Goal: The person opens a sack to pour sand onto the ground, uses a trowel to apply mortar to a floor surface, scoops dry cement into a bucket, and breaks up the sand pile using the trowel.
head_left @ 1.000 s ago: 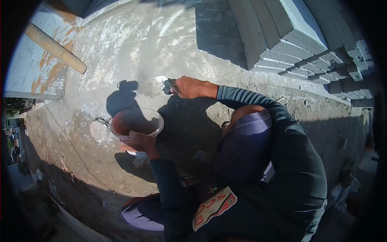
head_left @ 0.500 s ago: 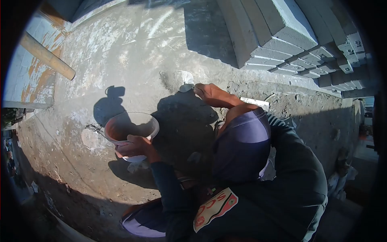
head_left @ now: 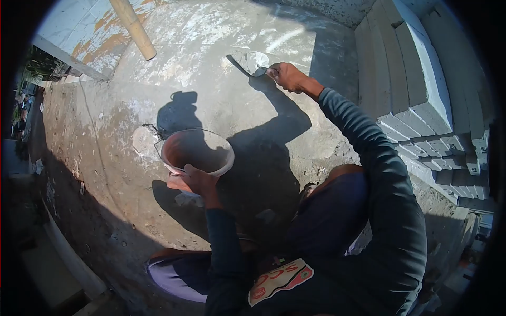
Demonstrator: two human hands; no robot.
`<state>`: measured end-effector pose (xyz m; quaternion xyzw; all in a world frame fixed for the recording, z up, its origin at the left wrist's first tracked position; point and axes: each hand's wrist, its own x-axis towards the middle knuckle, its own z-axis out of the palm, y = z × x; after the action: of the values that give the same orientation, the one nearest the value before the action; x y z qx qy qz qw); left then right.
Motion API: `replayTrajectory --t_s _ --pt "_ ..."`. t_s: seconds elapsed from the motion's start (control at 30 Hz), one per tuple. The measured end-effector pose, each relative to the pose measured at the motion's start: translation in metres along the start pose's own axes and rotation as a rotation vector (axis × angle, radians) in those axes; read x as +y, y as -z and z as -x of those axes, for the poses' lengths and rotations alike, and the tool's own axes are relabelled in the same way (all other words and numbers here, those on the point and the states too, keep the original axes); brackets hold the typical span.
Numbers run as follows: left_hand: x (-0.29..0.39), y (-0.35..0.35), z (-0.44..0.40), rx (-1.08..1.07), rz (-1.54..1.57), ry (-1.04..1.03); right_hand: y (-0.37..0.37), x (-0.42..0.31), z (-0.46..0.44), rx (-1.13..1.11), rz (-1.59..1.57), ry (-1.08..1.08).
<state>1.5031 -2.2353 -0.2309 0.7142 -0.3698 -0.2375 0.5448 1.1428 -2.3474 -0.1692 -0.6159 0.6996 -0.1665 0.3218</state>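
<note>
A round reddish bucket (head_left: pixel 224 158) stands tilted on the ground in front of me, with a wire handle at its left. My left hand (head_left: pixel 197 180) grips its near rim. Farther forward and to the right, my right hand (head_left: pixel 289 77) is closed on the handle of a small trowel (head_left: pixel 259 71). The trowel's blade is at the concrete floor (head_left: pixel 221 89), beside a pale wet patch (head_left: pixel 256 59). A thin dark shadow runs from the blade to the upper left.
Stacked grey blocks (head_left: pixel 421 100) rise at the right. A bamboo pole (head_left: pixel 134 30) comes down at the upper left beside a paint-stained board (head_left: pixel 79 34). Near the bucket's left lies a round pale patch (head_left: pixel 145 141). My bent knees flank the near ground.
My right arm has stretched farther forward with the trowel. The view has shifted, so the blocks and pole appear farther right. My left hand still holds the bucket.
</note>
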Motion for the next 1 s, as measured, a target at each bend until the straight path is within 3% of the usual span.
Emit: replayTrajectory --t_s 0.1,0.13,0.2,0.27,0.4,0.43,0.47,0.57,0.6,0.67,0.73,0.8,0.87,0.93,1.0 --pt "0.003 0.019 -0.009 -0.003 0.151 0.115 0.031 0.023 -0.063 0.189 -0.106 -0.134" --pt "0.003 0.024 -0.015 0.026 0.167 0.129 0.037 0.021 -0.064 0.129 -0.092 -0.184" --pt "0.000 0.023 -0.017 0.122 0.086 0.068 0.012 0.025 -0.051 -0.028 -0.128 0.006" --pt "-0.006 0.010 -0.006 0.231 -0.099 -0.059 -0.038 0.022 -0.025 -0.048 -0.039 0.251" --pt "-0.019 -0.012 -0.002 0.343 -0.277 -0.223 -0.045 -0.069 0.028 -0.527 0.046 0.099" --pt "-0.021 -0.013 -0.005 0.351 -0.286 -0.233 -0.066 -0.050 0.001 -0.350 0.050 0.343" --pt "-0.020 -0.015 -0.009 0.358 -0.287 -0.233 -0.062 -0.057 -0.022 -0.224 0.135 0.400" --pt "-0.012 -0.013 -0.019 0.339 -0.353 -0.165 -0.046 -0.054 -0.121 -0.004 0.294 0.309" --pt "-0.011 -0.014 -0.023 0.330 -0.372 -0.145 -0.035 -0.066 -0.129 0.003 0.119 0.109" --pt "-0.016 -0.010 -0.033 0.340 -0.464 -0.202 -0.057 -0.048 -0.163 0.048 0.148 0.319" --pt "-0.009 -0.006 -0.036 0.336 -0.499 -0.156 -0.056 -0.089 -0.094 -0.334 0.126 0.154" --pt "-0.012 -0.008 -0.041 0.321 -0.533 -0.203 -0.089 -0.076 -0.053 -0.368 0.359 0.515" --pt "-0.001 -0.009 -0.037 0.309 -0.491 -0.223 -0.097 -0.073 -0.012 -0.396 0.350 0.583" --pt "-0.009 -0.011 -0.033 0.282 -0.520 -0.065 -0.086 -0.076 0.004 -0.307 0.238 0.520" --pt "-0.011 -0.020 -0.016 0.316 -0.544 -0.164 -0.077 -0.067 0.005 -0.236 0.262 0.354"
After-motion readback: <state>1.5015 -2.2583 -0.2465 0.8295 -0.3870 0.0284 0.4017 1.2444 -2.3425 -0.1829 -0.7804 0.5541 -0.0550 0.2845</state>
